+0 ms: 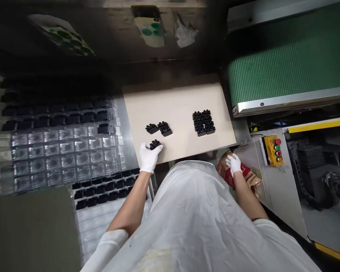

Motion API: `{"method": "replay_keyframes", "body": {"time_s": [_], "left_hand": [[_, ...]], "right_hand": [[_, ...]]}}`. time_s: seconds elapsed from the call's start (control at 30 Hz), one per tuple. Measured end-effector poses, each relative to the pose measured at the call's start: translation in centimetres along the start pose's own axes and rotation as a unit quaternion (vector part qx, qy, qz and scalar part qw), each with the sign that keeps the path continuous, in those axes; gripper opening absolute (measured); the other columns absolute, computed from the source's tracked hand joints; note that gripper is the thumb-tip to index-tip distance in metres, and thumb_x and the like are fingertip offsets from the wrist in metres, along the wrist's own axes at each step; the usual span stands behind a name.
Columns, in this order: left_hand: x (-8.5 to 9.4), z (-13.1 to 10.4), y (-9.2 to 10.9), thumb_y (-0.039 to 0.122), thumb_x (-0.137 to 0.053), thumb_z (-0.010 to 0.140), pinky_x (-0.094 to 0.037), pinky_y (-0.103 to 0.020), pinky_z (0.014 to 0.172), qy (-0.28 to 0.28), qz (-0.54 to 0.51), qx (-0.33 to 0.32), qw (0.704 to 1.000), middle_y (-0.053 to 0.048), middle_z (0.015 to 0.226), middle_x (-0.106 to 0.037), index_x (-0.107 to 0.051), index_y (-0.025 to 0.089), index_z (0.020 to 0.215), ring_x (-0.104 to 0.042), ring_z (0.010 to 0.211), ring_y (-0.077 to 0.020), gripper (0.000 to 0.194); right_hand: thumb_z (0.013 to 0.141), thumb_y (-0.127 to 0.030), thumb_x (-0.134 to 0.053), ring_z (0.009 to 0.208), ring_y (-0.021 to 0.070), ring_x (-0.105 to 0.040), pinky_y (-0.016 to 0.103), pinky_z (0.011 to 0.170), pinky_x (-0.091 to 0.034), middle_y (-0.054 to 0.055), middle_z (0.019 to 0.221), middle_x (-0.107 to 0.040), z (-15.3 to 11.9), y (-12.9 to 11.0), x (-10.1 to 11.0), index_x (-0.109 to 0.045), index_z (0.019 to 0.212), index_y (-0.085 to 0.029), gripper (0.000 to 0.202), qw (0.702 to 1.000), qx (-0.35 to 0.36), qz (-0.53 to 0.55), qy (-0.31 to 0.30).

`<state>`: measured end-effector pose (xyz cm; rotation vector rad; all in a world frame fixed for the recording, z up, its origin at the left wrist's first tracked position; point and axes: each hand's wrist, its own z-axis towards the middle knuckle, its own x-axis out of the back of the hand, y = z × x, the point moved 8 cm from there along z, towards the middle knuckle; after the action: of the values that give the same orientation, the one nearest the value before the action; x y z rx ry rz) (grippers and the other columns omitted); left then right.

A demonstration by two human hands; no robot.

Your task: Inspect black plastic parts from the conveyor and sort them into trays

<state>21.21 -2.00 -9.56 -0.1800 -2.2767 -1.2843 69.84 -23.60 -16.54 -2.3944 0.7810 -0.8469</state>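
Observation:
My left hand (149,158), in a white glove, is closed around a small black plastic part (155,144) with rounded knobs, at the left front of a pale board (184,102). Just beyond it lie a few similar black parts (164,129). A tight group of several more black parts (204,122) sits on the board's right side. My right hand (234,164), also gloved, is below the board's right corner, over a crumpled brown and red bag (222,168). Its fingers look slightly apart against the bag, with no part visible in them.
Clear plastic trays (66,160) with square pockets stand at left, black parts in their far rows. Another tray (106,190) is nearer me. A green conveyor belt (286,60) runs at right, above a yellow button box (272,150). Green-dotted sheets (150,32) lie at the back.

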Motion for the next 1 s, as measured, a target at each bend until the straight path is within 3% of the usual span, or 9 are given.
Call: {"method": "replay_keyframes", "body": {"time_s": [0.1,0.23,0.33,0.43,0.63,0.73,0.83,0.93,1.0], "left_hand": [[0.3,-5.3,-0.3,0.025,-0.090,0.058,-0.036,-0.025,0.061,-0.021,-0.046,0.023,0.998,0.007,0.065,-0.053,-0.047,0.018,0.077,-0.047,0.061,-0.0102,0.048],[-1.8,-12.1,-1.1,0.042,-0.095,0.066,-0.056,-0.032,0.080,-0.073,-0.253,0.070,0.962,-0.005,0.092,-0.071,-0.062,0.012,0.099,-0.070,0.081,-0.0176,0.056],[-2.7,-14.7,-1.6,0.047,-0.096,0.069,-0.061,-0.036,0.082,-0.080,-0.368,0.096,0.921,-0.006,0.099,-0.071,-0.063,0.012,0.109,-0.074,0.082,-0.0197,0.062],[-2.3,-16.0,-2.2,0.050,-0.099,0.066,-0.062,-0.034,0.080,-0.069,-0.399,0.119,0.907,-0.004,0.092,-0.068,-0.061,0.012,0.099,-0.074,0.079,-0.0193,0.063],[-2.9,-17.7,-3.0,0.046,-0.102,0.060,-0.061,-0.033,0.085,-0.077,-0.455,0.165,0.872,-0.004,0.095,-0.065,-0.057,0.013,0.091,-0.073,0.084,-0.0185,0.065],[-3.8,-17.8,-2.7,0.044,-0.101,0.062,-0.059,-0.030,0.081,-0.093,-0.462,0.157,0.868,-0.003,0.094,-0.064,-0.059,0.013,0.093,-0.071,0.084,-0.0160,0.061],[-4.8,-17.3,-2.5,0.046,-0.100,0.064,-0.056,-0.026,0.075,-0.118,-0.449,0.142,0.874,-0.004,0.099,-0.065,-0.062,0.013,0.101,-0.069,0.081,-0.0137,0.063],[-5.5,-16.6,-2.5,0.051,-0.095,0.070,-0.056,-0.026,0.074,-0.128,-0.408,0.115,0.896,-0.006,0.103,-0.067,-0.064,0.013,0.110,-0.067,0.081,-0.0136,0.063],[-5.7,-16.1,-2.5,0.053,-0.088,0.076,-0.056,-0.028,0.071,-0.128,-0.344,0.083,0.926,-0.009,0.105,-0.068,-0.064,0.012,0.116,-0.067,0.080,-0.0151,0.062]], "right_hand": [[0.102,-0.020,-0.057,0.088,0.0125,-0.071,0.027,0.080,-0.060,0.006,0.118,-0.069,4.3,0.1,-1.4,-0.043,0.151,-0.025,0.051,0.997,-0.044,0.062,-0.027],[0.108,-0.028,-0.037,0.101,0.0158,-0.071,0.035,0.090,-0.060,0.010,0.124,-0.068,8.1,-0.7,-4.3,-0.050,0.141,-0.022,0.036,0.993,-0.054,0.080,-0.064],[0.105,-0.038,-0.044,0.104,0.0189,-0.070,0.040,0.093,-0.060,0.011,0.120,-0.068,8.9,-1.5,-5.3,-0.053,0.134,-0.019,0.035,0.996,-0.019,0.063,-0.065],[0.095,-0.042,-0.060,0.100,0.0180,-0.071,0.040,0.096,-0.059,0.009,0.113,-0.069,7.9,-2.2,-3.6,-0.051,0.130,-0.020,0.042,0.998,0.038,0.033,-0.030],[0.061,-0.050,-0.090,0.111,0.0363,-0.067,0.049,0.108,-0.052,0.018,0.109,-0.071,-1.5,-7.2,6.6,-0.067,0.095,-0.013,0.056,0.972,0.223,-0.065,0.042],[0.072,-0.052,-0.086,0.106,0.0342,-0.068,0.051,0.104,-0.053,0.018,0.108,-0.070,-11.8,-13.1,8.7,-0.062,0.087,-0.017,0.045,0.877,0.469,-0.099,-0.018],[0.093,-0.049,-0.069,0.104,0.0262,-0.068,0.044,0.105,-0.052,0.014,0.112,-0.069,-18.2,-15.3,4.8,-0.065,0.102,-0.018,0.032,0.836,0.494,-0.160,-0.179],[0.096,-0.053,-0.058,0.070,0.0212,-0.063,0.036,0.079,-0.054,0.006,0.078,-0.067,-18.6,-13.7,-0.9,-0.069,0.101,-0.019,0.037,0.822,0.400,-0.271,-0.302],[0.092,-0.055,-0.063,0.068,0.0216,-0.060,0.034,0.071,-0.048,0.006,0.074,-0.066,-17.8,-11.8,-3.3,-0.070,0.092,-0.019,0.037,0.780,0.385,-0.361,-0.337]]}}
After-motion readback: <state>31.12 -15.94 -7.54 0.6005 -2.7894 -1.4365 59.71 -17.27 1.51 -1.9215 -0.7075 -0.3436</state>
